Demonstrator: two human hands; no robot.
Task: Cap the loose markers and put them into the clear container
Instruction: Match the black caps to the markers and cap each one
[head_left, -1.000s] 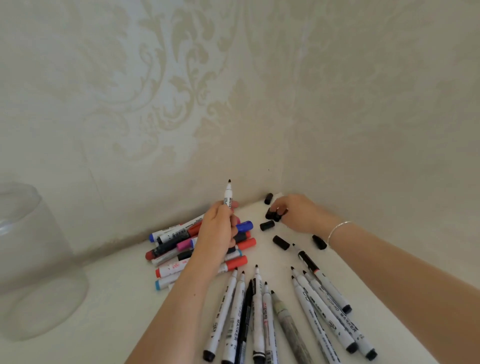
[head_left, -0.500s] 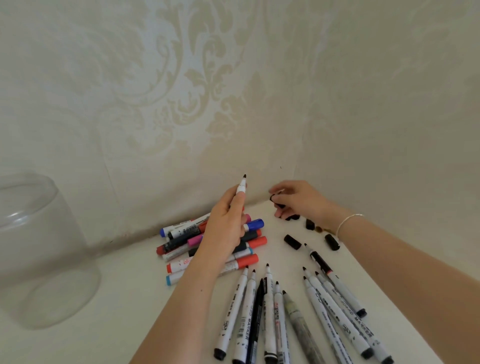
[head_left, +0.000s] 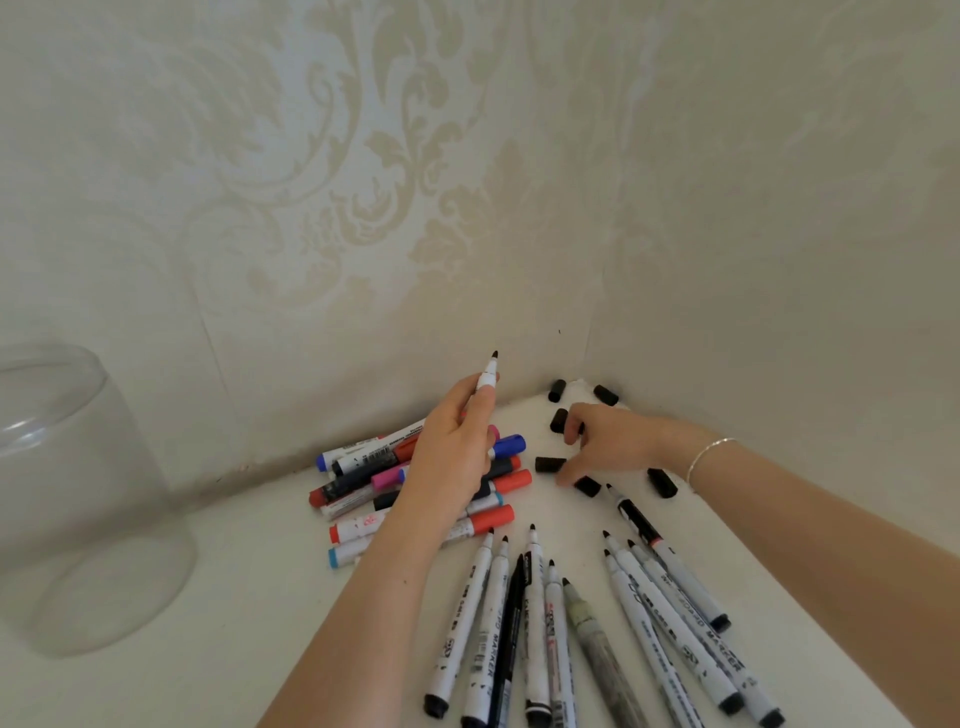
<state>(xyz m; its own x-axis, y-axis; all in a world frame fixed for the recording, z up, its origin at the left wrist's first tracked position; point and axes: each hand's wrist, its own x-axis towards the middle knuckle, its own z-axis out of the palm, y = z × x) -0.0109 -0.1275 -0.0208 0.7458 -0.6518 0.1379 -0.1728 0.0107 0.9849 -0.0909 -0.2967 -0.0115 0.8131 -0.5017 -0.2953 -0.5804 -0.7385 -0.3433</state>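
My left hand (head_left: 457, 447) grips an uncapped white marker (head_left: 488, 375) upright, its black tip pointing up at the wall. My right hand (head_left: 610, 441) is down on the white surface among several loose black caps (head_left: 549, 464), fingers curled over them; whether it holds one is hidden. A cap (head_left: 558, 420) lies at its fingertips and another (head_left: 588, 486) by the thumb. The clear container (head_left: 78, 493) stands at the far left. Several uncapped markers (head_left: 535, 623) fan out in front of me.
A pile of capped coloured markers (head_left: 363, 467) lies behind my left arm against the wall. More caps (head_left: 605, 395) sit in the corner where two patterned walls meet. A further cap (head_left: 662, 482) lies under my right wrist.
My right hand, which had lifted a cap off the surface, has dropped back down among the caps. My left hand still holds the marker upright.
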